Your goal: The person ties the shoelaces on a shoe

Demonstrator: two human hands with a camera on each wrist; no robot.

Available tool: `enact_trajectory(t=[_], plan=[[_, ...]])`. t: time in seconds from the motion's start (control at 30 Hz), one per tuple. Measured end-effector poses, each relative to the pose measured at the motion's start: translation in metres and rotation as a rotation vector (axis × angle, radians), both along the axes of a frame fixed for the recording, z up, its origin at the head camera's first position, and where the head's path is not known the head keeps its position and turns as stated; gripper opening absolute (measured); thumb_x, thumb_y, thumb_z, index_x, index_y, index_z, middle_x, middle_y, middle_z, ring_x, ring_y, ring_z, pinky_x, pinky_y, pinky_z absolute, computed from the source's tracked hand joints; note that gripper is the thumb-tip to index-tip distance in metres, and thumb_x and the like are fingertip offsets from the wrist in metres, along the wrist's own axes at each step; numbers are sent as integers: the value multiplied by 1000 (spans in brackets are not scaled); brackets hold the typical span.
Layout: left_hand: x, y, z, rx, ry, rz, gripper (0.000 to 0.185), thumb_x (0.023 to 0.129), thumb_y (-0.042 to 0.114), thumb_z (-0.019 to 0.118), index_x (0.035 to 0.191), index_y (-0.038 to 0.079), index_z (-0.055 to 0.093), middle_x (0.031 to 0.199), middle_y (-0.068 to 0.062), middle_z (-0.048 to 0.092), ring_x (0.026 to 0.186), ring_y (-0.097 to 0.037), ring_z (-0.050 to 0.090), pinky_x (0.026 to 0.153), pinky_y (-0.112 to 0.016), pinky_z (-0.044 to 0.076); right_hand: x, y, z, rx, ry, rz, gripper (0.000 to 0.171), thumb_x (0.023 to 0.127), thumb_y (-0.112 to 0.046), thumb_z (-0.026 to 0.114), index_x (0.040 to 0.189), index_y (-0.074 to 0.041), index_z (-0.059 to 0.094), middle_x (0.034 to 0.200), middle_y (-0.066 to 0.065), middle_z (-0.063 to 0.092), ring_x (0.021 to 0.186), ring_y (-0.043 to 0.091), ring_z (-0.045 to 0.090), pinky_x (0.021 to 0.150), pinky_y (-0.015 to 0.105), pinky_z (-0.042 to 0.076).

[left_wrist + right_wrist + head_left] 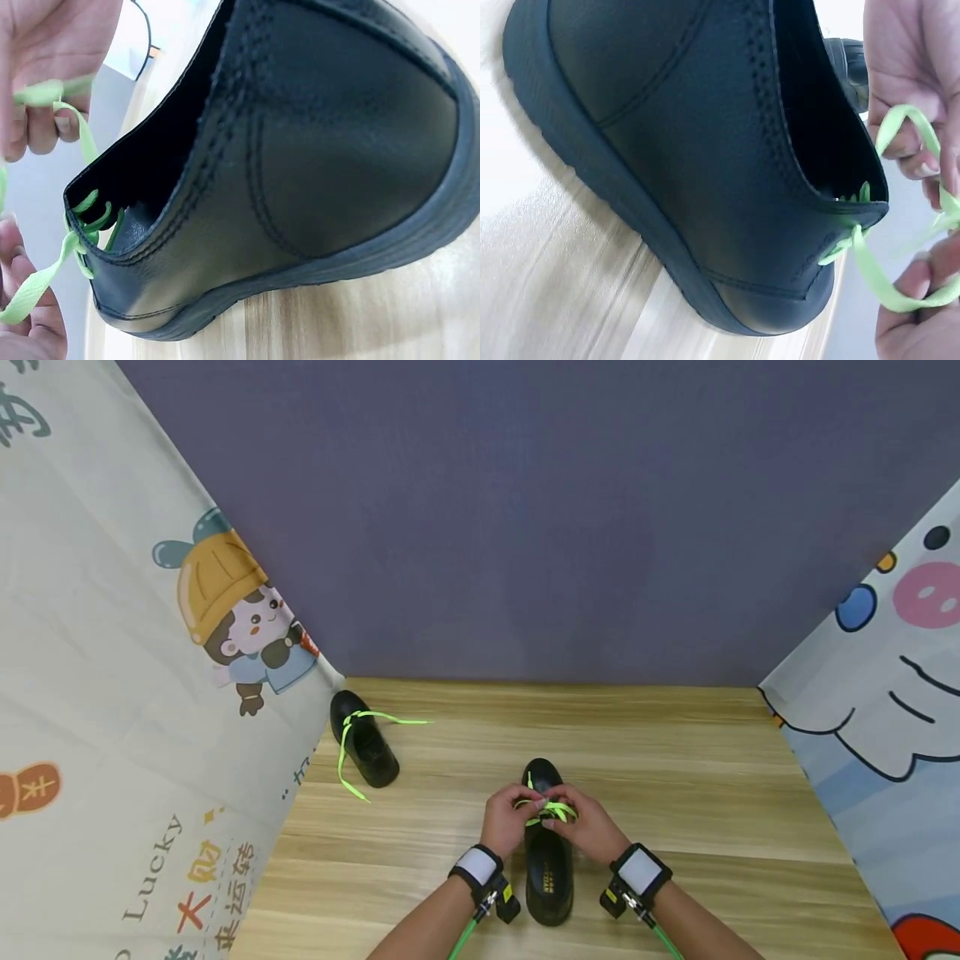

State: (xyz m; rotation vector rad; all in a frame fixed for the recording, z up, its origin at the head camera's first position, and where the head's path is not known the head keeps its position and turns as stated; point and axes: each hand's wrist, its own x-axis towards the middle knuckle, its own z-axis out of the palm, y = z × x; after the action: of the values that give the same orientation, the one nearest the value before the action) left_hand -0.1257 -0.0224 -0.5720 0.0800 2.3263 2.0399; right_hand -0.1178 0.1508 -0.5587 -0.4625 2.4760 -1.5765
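1. My wrist straps [477, 865] sit nearest me, each with a blank white patch and a green cord trailing off toward me.
2. Just beyond them stands the black leather shoe [548, 860] on the wooden table [712, 793], heel toward me and toe pointing away. The insole carries a small yellow label, too small for me to read.
3. My left hand [507, 817] and right hand [588, 823] meet over the shoe's lacing, one on each side. My fingers are curled, pinching the neon green lace [551, 810] between thumb and fingertips; the right wrist view shows a loop of it held in my fingers.
4. My hands cover the eyelets from above. The wrist views show the lace coming out of the eyelets, smooth black leather with stitched seams, and a thick dark sole.
5. Farther off to the left lies a second black shoe [365, 740], its green lace [352, 752] loose and trailing over the wood, right beside a cream cartoon curtain [135, 693].
6. That curtain reads "Lucky", with some Chinese characters beside it that I cannot make out, and shows a child in a yellow hat.
7. Another cartoon cloth [885, 693] hangs at the right, and a purple-grey wall [525, 510] closes the back.
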Motion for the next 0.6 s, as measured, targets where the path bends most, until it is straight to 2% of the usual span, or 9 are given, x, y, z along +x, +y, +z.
enact_trajectory(t=[0.1,0.17,0.3,0.43,0.6], plan=[[0,-2,-1,8,14,-6,4,88,3,75,91,0,73,92,-7,71,83,-8,64,70,-22,55,1,3,-1,20,51,27,30,91,-6,73,119,-3,63,111,9,68,99,21,61,82,28,51],[-1,-3,-2,11,16,-12,4,88,1,75,91,-1,73,91,-8,70,81,-7,64,70,-22,56,1,5,-1,54,99,37,26,93,-6,71,118,-4,66,113,8,68,102,19,61,84,30,52],[-1,-5,-2,-6,11,-13,4,88,1,75,91,0,73,91,-8,70,80,-6,63,70,-22,56,-1,11,-4,83,176,74,25,94,-1,65,119,-3,69,111,9,69,95,14,64,80,31,55],[-1,-8,0,-58,20,-6,3,87,4,76,90,3,75,90,-5,71,85,-7,63,72,-22,55,-3,17,-6,98,256,119,26,96,3,61,121,1,69,109,11,72,91,14,68,78,32,57],[0,-11,0,-125,27,-6,4,87,9,78,89,6,78,87,0,69,86,-7,62,75,-22,52,-3,22,-8,153,353,105,22,95,4,61,115,4,70,100,10,74,84,17,71,75,33,57]])
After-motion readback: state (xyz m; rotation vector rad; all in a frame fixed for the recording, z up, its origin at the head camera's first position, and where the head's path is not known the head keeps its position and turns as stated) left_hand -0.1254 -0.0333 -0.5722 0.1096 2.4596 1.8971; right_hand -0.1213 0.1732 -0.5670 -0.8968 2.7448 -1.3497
